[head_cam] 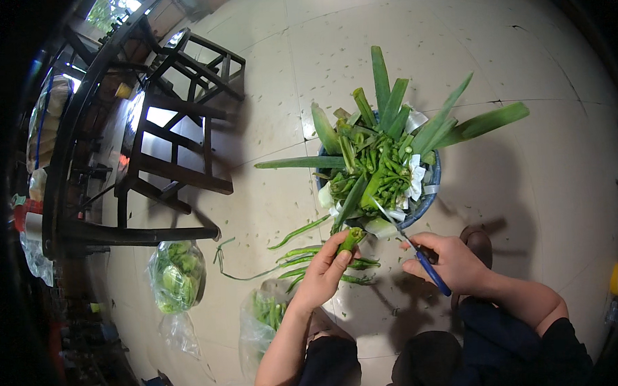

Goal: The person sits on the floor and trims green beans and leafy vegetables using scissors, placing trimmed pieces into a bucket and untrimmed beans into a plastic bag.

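My left hand (328,268) grips a thick green vegetable (352,238), likely a pepper, with its rough end up. In my right hand (446,259) is a cutting tool with a blue handle (433,274) and a narrow metal blade (383,211). The blade points over the near rim of a round blue bin (426,208); whether it is a knife or scissors I cannot tell. Leek leaves (483,125), green trimmings (380,183) and white paper (416,176) heap above the bin's rim. Several long green peppers (293,262) lie on the floor, partly hidden beneath my left hand.
Left of me, a clear bag of leafy greens (176,279) and another bag with green peppers (267,312) stand on the tiled floor (265,108). A green tie (225,270) lies between. Dark wooden stools (185,166) stand farther left. Small green bits are scattered about.
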{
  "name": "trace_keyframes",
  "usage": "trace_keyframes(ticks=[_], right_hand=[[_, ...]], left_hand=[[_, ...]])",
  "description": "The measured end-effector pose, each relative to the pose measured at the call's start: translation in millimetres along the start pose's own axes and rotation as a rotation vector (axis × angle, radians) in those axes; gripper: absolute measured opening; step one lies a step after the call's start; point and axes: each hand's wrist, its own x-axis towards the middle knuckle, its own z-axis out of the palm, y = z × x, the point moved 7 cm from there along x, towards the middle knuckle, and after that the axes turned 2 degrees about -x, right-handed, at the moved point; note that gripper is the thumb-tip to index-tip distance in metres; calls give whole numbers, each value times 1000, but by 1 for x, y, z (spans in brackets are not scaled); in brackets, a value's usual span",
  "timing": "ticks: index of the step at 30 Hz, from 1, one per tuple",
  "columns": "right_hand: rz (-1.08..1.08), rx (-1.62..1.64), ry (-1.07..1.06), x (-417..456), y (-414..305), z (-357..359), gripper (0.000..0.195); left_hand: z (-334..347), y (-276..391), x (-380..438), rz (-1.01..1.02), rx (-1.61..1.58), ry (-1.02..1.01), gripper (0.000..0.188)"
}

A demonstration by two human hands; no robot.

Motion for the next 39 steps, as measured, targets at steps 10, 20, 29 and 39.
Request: trace_keyframes(ticks=[10,20,29,39], right_hand=[[-443,-502,161,-14,-22,11,65],[-406,-452,219,-6,-20,7,60],[-319,-160,149,-1,-16,-1,54],[-168,-70,138,-1,-8,-14,44]], left_hand=[[2,-10,-3,182,-209,-50,43],[7,8,1,66,68,168,38],[6,39,22,79,158,278,35],[14,38,29,80,86,-79,39]])
